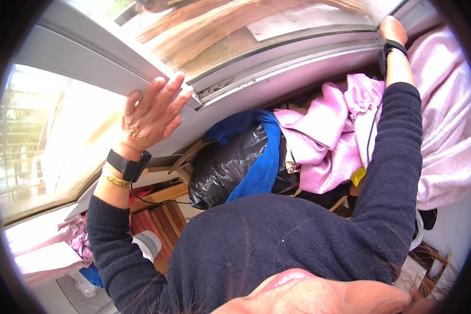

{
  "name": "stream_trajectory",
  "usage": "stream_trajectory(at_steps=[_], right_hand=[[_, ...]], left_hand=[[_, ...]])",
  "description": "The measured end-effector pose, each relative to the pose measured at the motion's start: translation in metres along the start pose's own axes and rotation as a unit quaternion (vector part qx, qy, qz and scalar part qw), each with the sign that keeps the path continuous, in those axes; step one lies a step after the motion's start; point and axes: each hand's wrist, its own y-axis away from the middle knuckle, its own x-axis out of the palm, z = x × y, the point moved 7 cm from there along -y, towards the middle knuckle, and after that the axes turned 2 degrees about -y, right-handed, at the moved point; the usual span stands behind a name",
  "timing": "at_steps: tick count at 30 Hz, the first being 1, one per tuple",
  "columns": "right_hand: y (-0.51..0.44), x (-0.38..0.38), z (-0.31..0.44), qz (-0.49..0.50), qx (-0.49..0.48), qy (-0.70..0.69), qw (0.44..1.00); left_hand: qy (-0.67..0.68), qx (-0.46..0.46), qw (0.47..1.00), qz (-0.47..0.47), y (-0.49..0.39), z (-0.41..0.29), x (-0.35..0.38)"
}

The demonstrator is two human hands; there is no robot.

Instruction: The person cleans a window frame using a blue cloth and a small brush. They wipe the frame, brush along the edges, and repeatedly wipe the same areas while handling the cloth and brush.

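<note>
My left hand (151, 108) has its fingers apart and lies against the edge of a white sliding window frame (114, 59), holding nothing I can see. My right hand (393, 30) reaches to the far right end of the window pane (219, 43), beside the frame corner. Its fingers curl out of sight there, so what they touch or hold is hidden. Between the hands runs the window's lower track (259, 76), with dark dirt specks in its left end. Each wrist wears a black band with a thin cable.
Below the sill sit a shiny black plastic bag (227, 165), a blue cloth (259, 172) and crumpled pink fabric (325, 133). A pink curtain (439, 117) hangs at right. Cardboard (188, 157) and a striped reddish-brown surface (161, 221) lie lower left. Wooden boards (196, 27) show beyond the glass.
</note>
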Motion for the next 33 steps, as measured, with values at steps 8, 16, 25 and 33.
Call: stream_trajectory(at_steps=[8,16,25,33], right_hand=[[-0.026,0.028,-0.023,0.01,0.033,-0.03,0.999],[0.107,-0.061,0.105,-0.016,-0.241,-0.144,0.96],[0.364,-0.071,0.307,0.111,-0.569,-0.332,0.744],[0.369,-0.072,0.343,0.195,-0.548,-0.303,0.755]], left_hand=[[-0.071,-0.015,0.997,-0.001,-0.006,-0.003,0.003],[-0.025,-0.014,1.0,0.0,-0.004,-0.001,0.002],[-0.008,-0.009,1.0,0.012,0.0,0.001,0.005],[-0.011,0.028,1.0,-0.004,0.002,0.001,0.002]])
